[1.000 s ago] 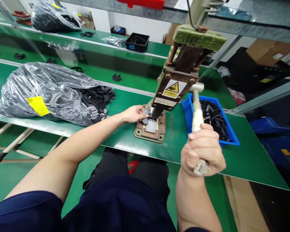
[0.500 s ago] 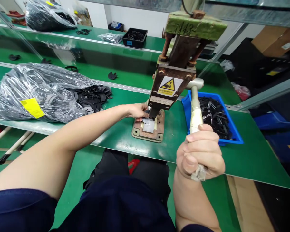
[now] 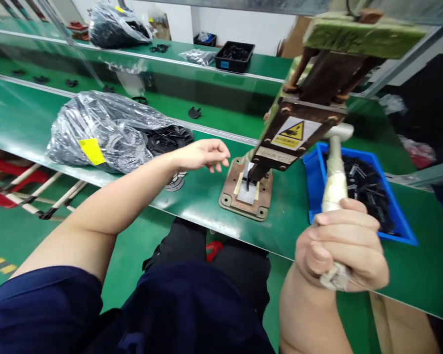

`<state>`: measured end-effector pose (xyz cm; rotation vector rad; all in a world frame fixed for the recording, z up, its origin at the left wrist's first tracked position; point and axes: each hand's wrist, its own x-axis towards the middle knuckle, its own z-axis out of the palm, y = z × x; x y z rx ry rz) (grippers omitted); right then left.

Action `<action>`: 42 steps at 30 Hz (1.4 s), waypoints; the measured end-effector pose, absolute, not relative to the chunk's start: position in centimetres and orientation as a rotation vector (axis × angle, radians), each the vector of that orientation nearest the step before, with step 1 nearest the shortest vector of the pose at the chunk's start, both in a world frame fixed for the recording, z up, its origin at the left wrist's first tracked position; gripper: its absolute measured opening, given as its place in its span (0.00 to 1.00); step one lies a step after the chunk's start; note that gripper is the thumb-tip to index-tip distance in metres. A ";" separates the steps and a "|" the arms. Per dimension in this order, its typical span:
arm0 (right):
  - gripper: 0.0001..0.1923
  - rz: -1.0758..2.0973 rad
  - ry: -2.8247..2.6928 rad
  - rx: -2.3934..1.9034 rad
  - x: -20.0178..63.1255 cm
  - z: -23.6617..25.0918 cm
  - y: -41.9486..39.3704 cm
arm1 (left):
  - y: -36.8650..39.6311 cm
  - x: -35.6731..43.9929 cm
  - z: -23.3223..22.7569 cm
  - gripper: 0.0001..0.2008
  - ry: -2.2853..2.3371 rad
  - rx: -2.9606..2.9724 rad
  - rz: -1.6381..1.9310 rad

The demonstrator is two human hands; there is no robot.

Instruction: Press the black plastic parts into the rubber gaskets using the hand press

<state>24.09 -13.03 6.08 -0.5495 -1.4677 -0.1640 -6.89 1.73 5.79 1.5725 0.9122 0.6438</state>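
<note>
Centre frame: my left hand [image 3: 203,153] has come off the press base [image 3: 245,189], fingers spread, empty; right hand [image 3: 341,243] still fisted around the lever [image 3: 334,177]. Part looks seated.

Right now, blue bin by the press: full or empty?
Partly full. Blue bin holds a heap of small black parts; blue wall shows above the heap.

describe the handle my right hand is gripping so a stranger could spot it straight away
Start at the green-topped hand press with the yellow warning label, standing on the green workbench. From its right side a long, pale, tape-wrapped lever handle runs toward the viewer, in front of the blue plastic bin of black parts. It is the only off-white bar here, and the right hand is clenched round its end.
</note>
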 end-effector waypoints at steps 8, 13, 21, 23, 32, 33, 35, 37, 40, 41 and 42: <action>0.28 -0.216 -1.391 -0.473 24.2 5.3 -11.6 | -2.1 -18.0 4.1 0.13 1.582 2.427 -0.188; 0.29 -0.251 -1.375 -0.363 24.5 5.1 -10.7 | -5.0 -18.0 1.2 0.18 1.663 2.520 -0.223; 0.31 -0.276 -1.290 -0.379 23.7 5.3 -10.3 | -5.0 -15.9 0.1 0.16 1.485 2.476 -0.195; 0.29 -0.271 -1.306 -0.386 23.7 5.4 -10.5 | -5.1 -14.8 -0.1 0.15 1.438 2.476 -0.181; 0.22 -0.222 -1.374 -0.481 23.6 5.9 -11.8 | -6.6 -12.5 -0.8 0.18 1.352 2.500 -0.064; 0.22 -0.227 -1.357 -0.468 23.5 5.9 -11.7 | -6.6 -12.5 -1.1 0.16 1.351 2.474 -0.047; 0.22 -0.231 -1.334 -0.429 23.4 5.9 -11.5 | -6.6 -12.5 -1.5 0.15 1.354 2.383 -0.012; 0.22 -0.231 -1.326 -0.394 23.3 5.8 -11.3 | -6.6 -12.2 -1.7 0.14 1.347 2.292 0.034; 0.19 -0.217 -1.339 -0.418 23.4 5.9 -11.4 | -6.7 -11.4 -1.7 0.07 1.320 2.281 0.134; 0.19 -0.215 -1.346 -0.432 23.4 5.9 -11.5 | -6.7 -11.0 -1.7 0.05 1.327 2.292 0.183; 0.19 -0.212 -1.352 -0.441 23.5 5.9 -11.5 | -6.6 -10.7 -1.6 0.06 1.344 2.283 0.240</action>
